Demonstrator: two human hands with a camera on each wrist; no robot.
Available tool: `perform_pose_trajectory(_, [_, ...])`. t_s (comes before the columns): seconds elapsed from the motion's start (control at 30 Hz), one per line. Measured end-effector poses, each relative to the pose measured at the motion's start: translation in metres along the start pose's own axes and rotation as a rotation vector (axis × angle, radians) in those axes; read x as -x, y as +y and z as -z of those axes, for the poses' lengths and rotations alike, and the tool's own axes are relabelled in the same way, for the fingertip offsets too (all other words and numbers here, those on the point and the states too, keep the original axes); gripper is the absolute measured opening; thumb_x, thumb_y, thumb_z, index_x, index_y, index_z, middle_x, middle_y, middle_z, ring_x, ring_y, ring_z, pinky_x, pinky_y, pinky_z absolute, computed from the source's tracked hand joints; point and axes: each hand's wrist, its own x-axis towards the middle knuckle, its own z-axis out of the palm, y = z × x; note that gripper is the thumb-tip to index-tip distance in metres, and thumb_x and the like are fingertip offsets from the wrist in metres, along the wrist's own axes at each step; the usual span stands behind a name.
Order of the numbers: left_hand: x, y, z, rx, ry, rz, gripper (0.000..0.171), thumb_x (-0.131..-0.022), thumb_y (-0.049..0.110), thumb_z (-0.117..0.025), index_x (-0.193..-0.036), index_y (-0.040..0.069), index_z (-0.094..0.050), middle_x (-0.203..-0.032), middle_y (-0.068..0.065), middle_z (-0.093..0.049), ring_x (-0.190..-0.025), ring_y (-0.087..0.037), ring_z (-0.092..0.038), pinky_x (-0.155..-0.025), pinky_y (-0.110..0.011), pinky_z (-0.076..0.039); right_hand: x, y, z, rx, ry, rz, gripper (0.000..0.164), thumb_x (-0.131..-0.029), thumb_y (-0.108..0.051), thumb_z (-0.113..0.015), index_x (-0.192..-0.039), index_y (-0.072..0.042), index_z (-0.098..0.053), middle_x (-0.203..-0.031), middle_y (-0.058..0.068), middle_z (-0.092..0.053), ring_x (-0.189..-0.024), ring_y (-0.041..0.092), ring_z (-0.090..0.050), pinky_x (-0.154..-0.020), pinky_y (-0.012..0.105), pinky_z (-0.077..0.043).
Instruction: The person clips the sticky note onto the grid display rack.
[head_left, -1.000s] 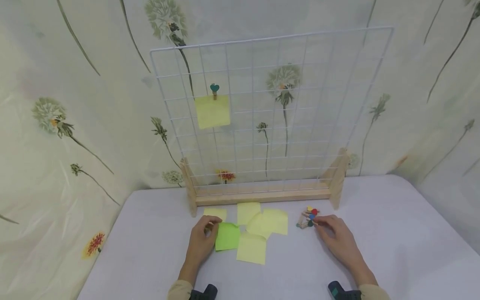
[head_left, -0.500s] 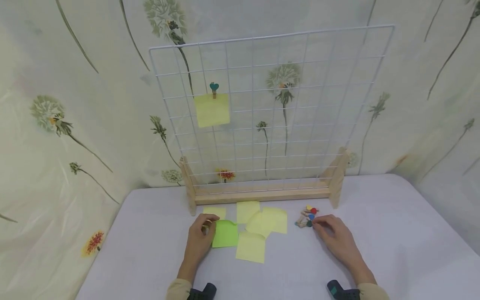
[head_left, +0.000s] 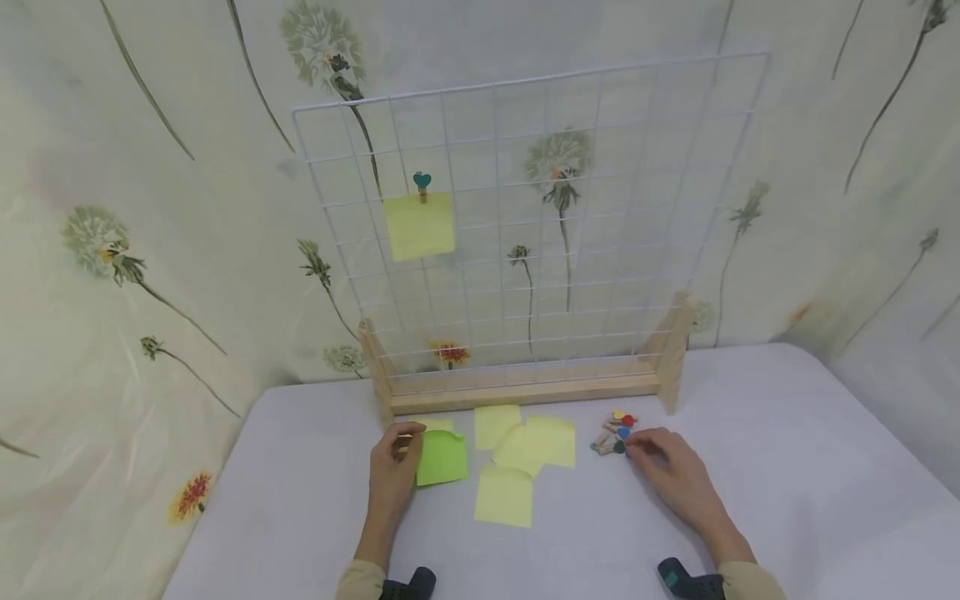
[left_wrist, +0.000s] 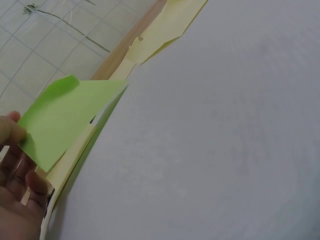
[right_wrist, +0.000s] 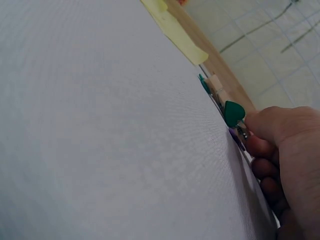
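My left hand point(head_left: 390, 475) pinches a bright green sticky note point(head_left: 442, 458) by its left edge. The left wrist view shows the note point(left_wrist: 65, 110) raised at a slant, one corner curled, with yellow paper just below it. At the right, my right hand point(head_left: 678, 479) has thumb and forefinger at a small pile of mini clothespins point(head_left: 609, 435) with coloured heads. In the right wrist view those fingertips pinch a wooden clothespin with a dark green heart point(right_wrist: 234, 114); other clothespins lie right beside it.
Several yellow sticky notes point(head_left: 504, 497) lie on the white table point(head_left: 585, 542) between the hands, some overlapping. Behind them stands a white wire grid point(head_left: 495, 167) on a wooden base point(head_left: 525, 396). A teal heart clothespin point(head_left: 422, 182) holds one yellow note point(head_left: 420, 229) on the grid.
My left hand has drawn the green note leftward, away from the yellow notes. My right hand stays at the clothespins. The head view has shifted slightly.
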Motion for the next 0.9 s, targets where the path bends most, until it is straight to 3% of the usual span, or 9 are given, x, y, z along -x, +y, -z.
perform_pose_trajectory(0.17, [0.001,0.005,0.000,-0.007,0.009,0.048,0.016,-0.091,0.009,-0.058,-0.100,0.018,-0.067,-0.106,0.001,-0.065,-0.091,-0.012,-0.060,-0.075,-0.022,-0.049,0.001,0.001,0.000,-0.001,0.008,-0.004,0.020,-0.089,-0.024,-0.066,-0.107,-0.020,-0.063,-0.096,-0.009,-0.063,-0.093,0.006,-0.051,-0.082,0.023,-0.044])
perform_pose_trajectory(0.4, [0.000,0.007,0.001,0.006,0.007,0.041,0.015,-0.091,0.010,-0.058,-0.099,0.019,-0.066,-0.105,0.002,-0.064,-0.093,-0.015,-0.059,-0.076,-0.023,-0.049,-0.001,0.002,-0.001,-0.008,0.037,0.034,0.027,-0.086,-0.024,-0.069,-0.110,-0.016,-0.061,-0.096,-0.008,-0.064,-0.093,0.004,-0.052,-0.084,0.020,-0.042])
perform_pose_trajectory(0.7, [0.001,0.009,-0.003,0.035,0.009,0.067,0.016,-0.091,0.010,-0.058,-0.101,0.019,-0.066,-0.108,0.003,-0.063,-0.094,-0.016,-0.058,-0.076,-0.023,-0.049,-0.003,-0.004,-0.001,0.008,0.053,0.047,0.027,-0.081,-0.015,-0.073,-0.105,-0.011,-0.063,-0.093,0.002,-0.067,-0.091,0.021,-0.056,-0.082,0.040,-0.038])
perform_pose_trajectory(0.9, [0.001,0.012,-0.010,0.055,0.006,0.068,0.017,-0.091,0.009,-0.058,-0.101,0.020,-0.066,-0.109,0.003,-0.062,-0.097,-0.016,-0.057,-0.077,-0.024,-0.050,-0.003,-0.002,-0.002,0.023,0.061,0.032,0.020,-0.082,-0.012,-0.071,-0.100,-0.013,-0.063,-0.092,0.002,-0.067,-0.091,0.021,-0.055,-0.080,0.040,-0.036])
